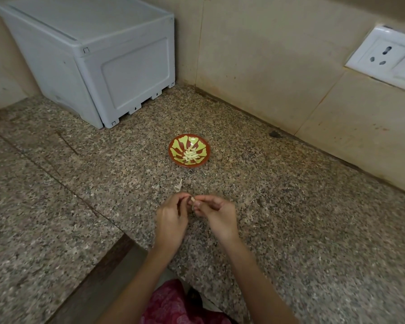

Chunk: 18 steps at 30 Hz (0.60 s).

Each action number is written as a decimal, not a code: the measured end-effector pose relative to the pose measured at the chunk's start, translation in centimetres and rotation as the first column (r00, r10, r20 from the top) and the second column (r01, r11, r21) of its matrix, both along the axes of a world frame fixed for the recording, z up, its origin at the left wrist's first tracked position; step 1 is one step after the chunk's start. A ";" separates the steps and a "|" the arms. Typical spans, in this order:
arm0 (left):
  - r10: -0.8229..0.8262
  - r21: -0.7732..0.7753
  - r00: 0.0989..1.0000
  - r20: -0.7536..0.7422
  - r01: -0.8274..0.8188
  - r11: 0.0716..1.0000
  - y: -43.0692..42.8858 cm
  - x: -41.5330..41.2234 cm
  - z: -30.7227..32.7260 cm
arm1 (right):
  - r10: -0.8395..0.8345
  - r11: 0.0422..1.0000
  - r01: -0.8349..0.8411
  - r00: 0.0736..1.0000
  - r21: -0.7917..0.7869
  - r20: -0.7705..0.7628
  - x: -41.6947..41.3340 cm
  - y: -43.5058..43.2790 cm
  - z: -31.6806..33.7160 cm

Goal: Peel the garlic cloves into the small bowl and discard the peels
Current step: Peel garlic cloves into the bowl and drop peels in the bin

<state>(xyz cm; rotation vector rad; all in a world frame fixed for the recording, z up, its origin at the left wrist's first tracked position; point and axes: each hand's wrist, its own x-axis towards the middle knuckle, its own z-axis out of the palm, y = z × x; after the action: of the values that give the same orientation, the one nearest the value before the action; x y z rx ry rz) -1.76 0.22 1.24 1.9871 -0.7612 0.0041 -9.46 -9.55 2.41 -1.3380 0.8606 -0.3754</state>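
Just on the near side of the small bowl [176, 146], both hands meet above the counter [290, 230]. I see the left hand [172, 218] with fingers curled inward, thumb and fingertips pinching one end of a garlic clove [193, 202]. The right hand [218, 216] pinches the other end between thumb and forefinger, its other fingers folded under. The clove is a small pale sliver, mostly hidden by fingertips, so I cannot tell how much skin is on it. Between the hands and the bowl lies a thin, curled, papery peel scrap [178, 186], touching neither, the only thing on that stretch of stone.

The bowl is round, shallow and glossy, reddish-brown with light green petal shapes fanning from its middle. A small heap of peeled cloves [190, 155], pale and smooth, sits at its bottom. The counter under it is polished speckled granite, brown and grey, with a straight seam running to the bowl's left.

Beyond the bowl to its left stands a white plastic box [117, 73], with moulded panels and notched feet, well apart from it. Behind the bowl rises a beige tiled wall [267, 66], stained along its base, with a dark spot [275, 134] at its foot to the bowl's right. Far right of the bowl and higher, a white wall socket [384, 57] is set in the tile. Well short of the bowl, a pink patterned garment [173, 305] shows between the forearms.
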 end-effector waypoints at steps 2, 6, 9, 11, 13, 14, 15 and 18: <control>0.012 0.000 1.000 -0.013 -0.012 1.000 -0.1 -0.1 -0.2 | -0.073 0.991 0.066 0.996 0.120 0.054 0.0 0.2 0.3; 0.022 -0.010 1.000 -0.009 -0.022 1.000 -0.2 -0.7 0.0 | -0.206 0.915 0.140 0.968 0.378 0.142 0.1 0.1 0.9; 0.027 -0.027 0.999 -0.027 -0.028 0.999 -0.3 -0.9 -0.1 | -0.242 0.877 0.151 0.959 0.457 0.147 0.3 0.0 1.0; 0.007 -0.055 0.999 -0.046 -0.009 0.998 -0.2 -0.9 -0.1 | -0.245 0.872 0.154 0.959 0.464 0.143 0.4 -0.3 0.9; -0.007 -0.075 0.999 -0.051 0.003 0.997 0.0 -0.9 0.0 | -0.223 0.893 0.150 0.966 0.425 0.128 0.4 -0.6 0.9; -0.002 -0.084 0.998 -0.056 -0.003 0.996 0.1 -0.9 0.1 | -0.201 0.910 0.142 0.972 0.390 0.117 0.4 -0.7 1.0; 0.008 -0.092 0.998 -0.064 -0.014 0.996 0.2 -0.9 0.2 | -0.177 0.929 0.131 0.979 0.347 0.103 0.4 -0.8 1.0; 0.012 -0.090 0.997 -0.082 -0.020 0.996 0.0 -0.8 0.2 | -0.133 0.962 0.109 0.988 0.251 0.080 0.3 -0.8 0.9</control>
<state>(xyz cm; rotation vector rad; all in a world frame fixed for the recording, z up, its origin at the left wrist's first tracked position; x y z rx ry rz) -2.51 0.26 1.48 1.8954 -0.6807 -0.0326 -9.17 -10.38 3.32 -1.0333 0.8803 -0.4109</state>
